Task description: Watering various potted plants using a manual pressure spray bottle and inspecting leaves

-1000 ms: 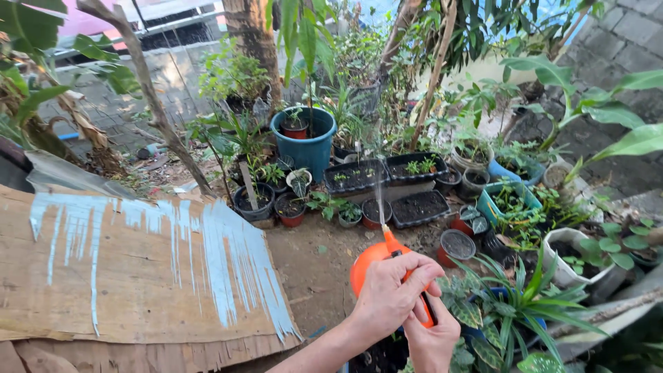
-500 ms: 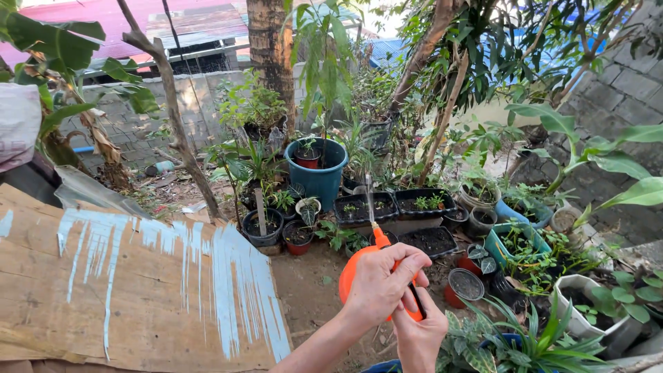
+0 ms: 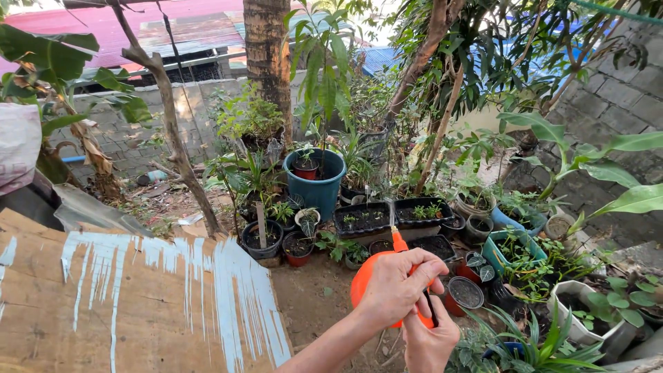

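An orange spray bottle [image 3: 364, 279] with a thin nozzle pointing away from me is held low in the middle of the view. My left hand [image 3: 398, 287] wraps over its top. My right hand [image 3: 428, 338] grips its black handle from below. The nozzle tip sits just under two black seedling trays [image 3: 391, 215] with small green sprouts. A teal bucket [image 3: 320, 182] holding a small red pot stands behind the trays.
Several small potted plants crowd the dirt ground ahead and to the right. A worn plywood board [image 3: 131, 304] streaked with pale blue paint lies at the left. A tree trunk [image 3: 268, 52] and a block wall [image 3: 621, 90] stand behind.
The view has tilted up and shifted slightly, so the bottle now sits a little more to the right. The fine spray visible earlier above the nozzle is hard to make out now.
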